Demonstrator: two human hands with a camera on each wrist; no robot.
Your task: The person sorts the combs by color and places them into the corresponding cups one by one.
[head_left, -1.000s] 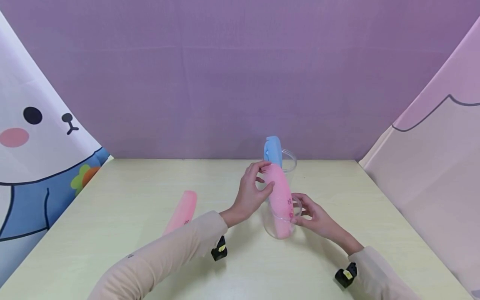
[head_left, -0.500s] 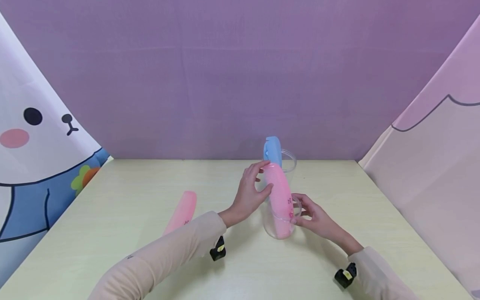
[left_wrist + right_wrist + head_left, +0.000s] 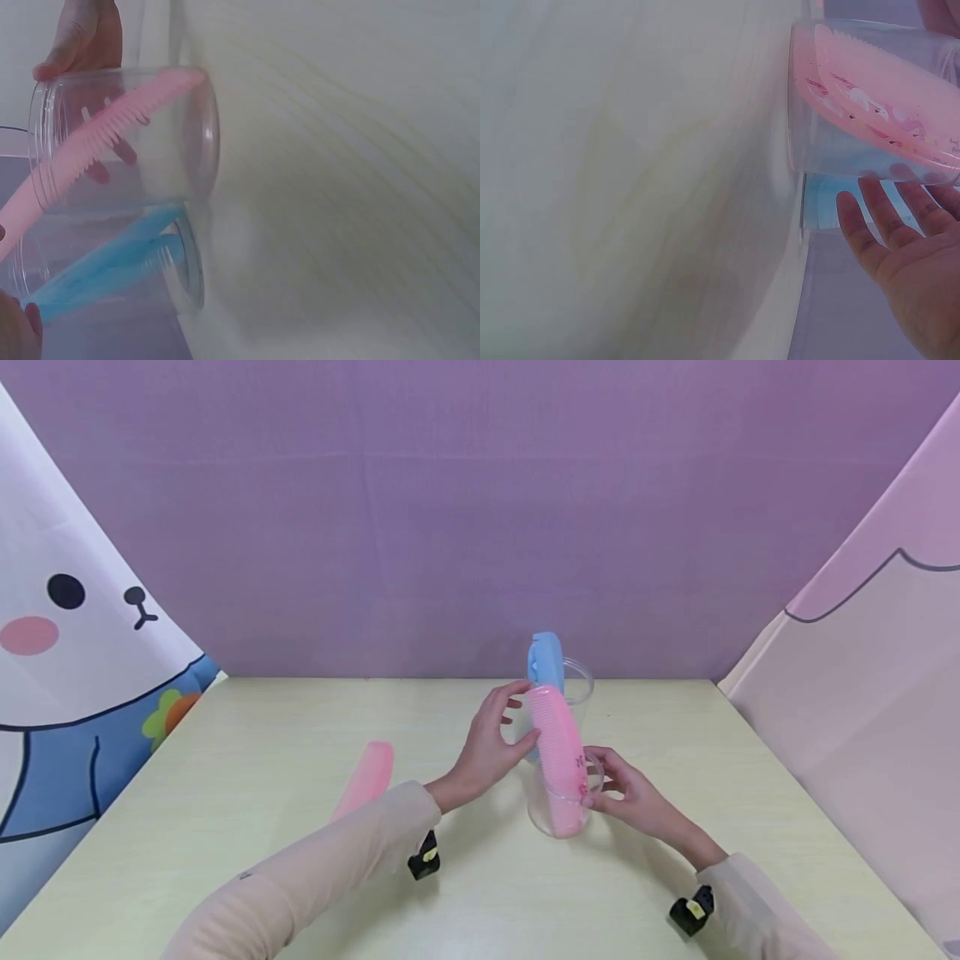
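Two pink combs (image 3: 558, 743) lean together inside the front clear jar (image 3: 537, 810); the right wrist view shows one overlapping the other. My right hand (image 3: 637, 797) holds the jar from the right, thumb at the rim and fingers along its side. Just left of the combs' upper end, my left hand (image 3: 483, 747) is spread, thumb and fingertips close to the comb's edge; whether they touch is unclear. Blue combs (image 3: 547, 660) stand in a second clear jar (image 3: 588, 687) right behind. Another pink comb (image 3: 367, 781) lies on the table, partly hidden by the left sleeve.
The pale wooden table (image 3: 300, 718) ends at a purple cloth backdrop (image 3: 450, 527). Printed cloths hang at the left and right sides. A small black wrist device (image 3: 424, 857) is worn on the left arm, a similar one (image 3: 692, 912) on the right.
My left hand has drawn slightly left off the upper pink comb, whose teeth now show more plainly. The right hand and both jars have stayed in place.
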